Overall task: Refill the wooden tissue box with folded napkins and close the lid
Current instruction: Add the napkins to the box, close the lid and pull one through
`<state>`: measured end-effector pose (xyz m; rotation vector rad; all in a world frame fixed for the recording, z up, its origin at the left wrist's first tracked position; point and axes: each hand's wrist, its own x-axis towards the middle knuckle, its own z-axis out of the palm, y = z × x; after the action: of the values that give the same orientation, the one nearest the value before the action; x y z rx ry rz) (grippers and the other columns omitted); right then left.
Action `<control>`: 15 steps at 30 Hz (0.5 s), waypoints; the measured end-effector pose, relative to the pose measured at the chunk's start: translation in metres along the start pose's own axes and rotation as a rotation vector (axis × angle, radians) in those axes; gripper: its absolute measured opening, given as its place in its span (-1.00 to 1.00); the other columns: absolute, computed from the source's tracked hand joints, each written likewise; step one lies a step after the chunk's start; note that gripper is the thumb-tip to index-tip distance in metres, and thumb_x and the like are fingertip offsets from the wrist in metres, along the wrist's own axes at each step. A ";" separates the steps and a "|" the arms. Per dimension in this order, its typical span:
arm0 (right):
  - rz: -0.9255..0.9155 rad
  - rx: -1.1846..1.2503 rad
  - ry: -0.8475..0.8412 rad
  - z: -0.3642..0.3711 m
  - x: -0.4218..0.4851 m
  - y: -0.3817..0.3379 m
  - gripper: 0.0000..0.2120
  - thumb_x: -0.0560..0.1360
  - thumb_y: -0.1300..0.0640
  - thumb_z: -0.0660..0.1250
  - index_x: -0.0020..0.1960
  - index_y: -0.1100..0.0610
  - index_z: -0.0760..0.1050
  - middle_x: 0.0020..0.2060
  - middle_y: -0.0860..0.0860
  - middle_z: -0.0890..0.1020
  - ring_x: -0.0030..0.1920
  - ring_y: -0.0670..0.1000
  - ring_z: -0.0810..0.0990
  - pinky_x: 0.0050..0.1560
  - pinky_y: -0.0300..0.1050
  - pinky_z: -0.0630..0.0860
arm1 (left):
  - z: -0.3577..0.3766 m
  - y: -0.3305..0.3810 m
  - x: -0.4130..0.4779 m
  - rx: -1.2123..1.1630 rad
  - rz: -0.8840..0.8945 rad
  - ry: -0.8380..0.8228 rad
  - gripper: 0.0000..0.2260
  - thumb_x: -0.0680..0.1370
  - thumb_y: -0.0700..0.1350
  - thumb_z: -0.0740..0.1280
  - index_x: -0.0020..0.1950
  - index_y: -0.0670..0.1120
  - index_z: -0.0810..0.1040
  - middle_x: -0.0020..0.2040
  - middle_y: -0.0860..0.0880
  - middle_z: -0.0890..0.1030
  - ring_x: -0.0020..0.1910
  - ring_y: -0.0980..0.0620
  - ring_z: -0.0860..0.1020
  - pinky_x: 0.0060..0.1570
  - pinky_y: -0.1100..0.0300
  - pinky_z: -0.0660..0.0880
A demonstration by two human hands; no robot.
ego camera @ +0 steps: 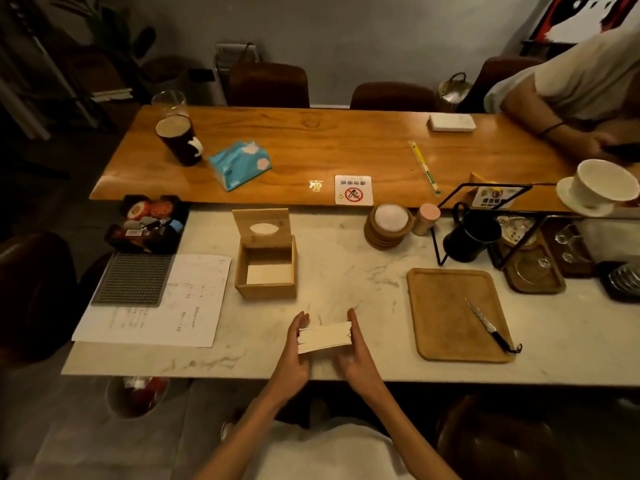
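The wooden tissue box (pixel 266 292) stands on the white marble counter, left of centre. Its hinged lid (pixel 261 228), with an oval slot, is tipped up at the back. A thin layer of white napkins (pixel 269 274) lies at the bottom inside. Nearer to me, a thick stack of folded napkins (pixel 325 337) rests on the counter, pressed between my two palms. My left hand (pixel 294 348) holds its left end and my right hand (pixel 356 351) holds its right end. The stack sits about a hand's length in front of the box.
A sheet of paper (pixel 194 313) and a grey mat (pixel 133 278) lie left of the box. A wooden tray (pixel 446 317) with a knife (pixel 486 323) lies to the right. Coasters (pixel 388 226), a black mug (pixel 472 239) and glassware stand behind. Another person sits at the far right.
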<state>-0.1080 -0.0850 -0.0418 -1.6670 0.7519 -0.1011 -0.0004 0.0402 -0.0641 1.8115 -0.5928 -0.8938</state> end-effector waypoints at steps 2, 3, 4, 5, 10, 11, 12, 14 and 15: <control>0.025 0.032 0.017 0.005 0.000 -0.001 -0.21 0.57 0.15 0.32 0.59 0.05 -0.14 0.54 -0.11 0.05 0.51 -0.13 0.12 0.47 -0.28 0.14 | 0.001 -0.002 -0.002 -0.002 -0.002 -0.013 -0.21 0.53 -0.42 0.24 0.57 0.01 -0.12 0.56 0.10 0.08 0.52 0.24 0.08 0.41 0.47 0.13; 0.037 0.053 0.036 0.006 0.000 -0.001 -0.20 0.57 0.14 0.33 0.59 0.03 -0.13 0.54 -0.11 0.07 0.51 -0.12 0.13 0.47 -0.25 0.16 | 0.001 -0.002 -0.002 -0.008 0.000 -0.003 -0.20 0.54 -0.41 0.24 0.58 -0.01 -0.17 0.57 0.09 0.02 0.53 0.23 0.04 0.42 0.47 0.11; 0.048 0.073 0.056 0.007 0.000 -0.001 -0.19 0.56 0.13 0.35 0.58 0.00 -0.13 0.53 -0.12 0.08 0.50 -0.12 0.15 0.43 -0.31 0.18 | 0.001 -0.002 -0.001 -0.010 0.002 0.008 -0.19 0.55 -0.40 0.24 0.57 -0.01 -0.21 0.58 0.08 -0.02 0.54 0.24 0.01 0.43 0.46 0.09; 0.054 0.090 0.072 0.007 0.000 -0.002 -0.19 0.55 0.12 0.35 0.58 -0.03 -0.12 0.52 -0.14 0.10 0.49 -0.13 0.17 0.38 -0.42 0.20 | 0.002 -0.001 0.000 -0.011 0.007 0.012 -0.19 0.55 -0.41 0.23 0.57 0.00 -0.22 0.59 0.06 -0.06 0.54 0.23 -0.02 0.46 0.41 0.06; 0.061 0.099 0.088 0.010 -0.001 -0.003 -0.20 0.56 0.11 0.35 0.58 -0.01 -0.11 0.46 -0.20 0.11 0.45 -0.15 0.20 0.32 -0.44 0.21 | 0.005 -0.001 0.003 0.005 0.025 0.012 -0.14 0.49 -0.52 0.17 0.56 0.04 -0.21 0.61 0.01 -0.10 0.58 0.13 -0.07 0.56 0.01 -0.02; 0.056 0.098 0.085 0.010 -0.001 -0.003 -0.20 0.56 0.10 0.35 0.58 0.00 -0.11 0.45 -0.21 0.11 0.44 -0.16 0.20 0.30 -0.48 0.21 | 0.006 -0.001 0.004 0.008 0.025 0.020 -0.15 0.49 -0.51 0.17 0.56 0.02 -0.21 0.61 0.00 -0.10 0.58 0.12 -0.07 0.56 -0.01 -0.01; 0.051 0.100 0.082 0.010 -0.002 -0.002 -0.20 0.55 0.10 0.35 0.58 0.00 -0.10 0.44 -0.24 0.12 0.43 -0.17 0.21 0.25 -0.56 0.22 | 0.006 -0.002 0.004 0.012 0.028 0.026 -0.18 0.52 -0.48 0.19 0.57 0.00 -0.20 0.61 0.00 -0.09 0.58 0.12 -0.06 0.56 -0.02 -0.01; 0.036 0.109 0.084 0.009 -0.004 -0.001 -0.20 0.55 0.10 0.35 0.59 0.02 -0.10 0.40 -0.32 0.13 0.41 -0.20 0.22 0.17 -0.66 0.21 | 0.008 -0.003 0.003 0.018 0.038 0.033 -0.22 0.56 -0.39 0.23 0.58 -0.02 -0.19 0.61 -0.01 -0.07 0.58 0.11 -0.04 0.56 0.00 0.02; 0.036 0.108 0.082 0.009 -0.004 -0.001 -0.20 0.55 0.09 0.35 0.59 0.02 -0.10 0.40 -0.33 0.12 0.41 -0.21 0.21 0.19 -0.65 0.21 | 0.008 -0.003 0.003 0.015 0.036 0.028 -0.22 0.56 -0.38 0.24 0.58 -0.02 -0.17 0.61 -0.01 -0.05 0.58 0.11 -0.03 0.56 0.02 0.04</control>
<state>-0.1065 -0.0753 -0.0424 -1.5538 0.8238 -0.1832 -0.0052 0.0347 -0.0702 1.8185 -0.6135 -0.8405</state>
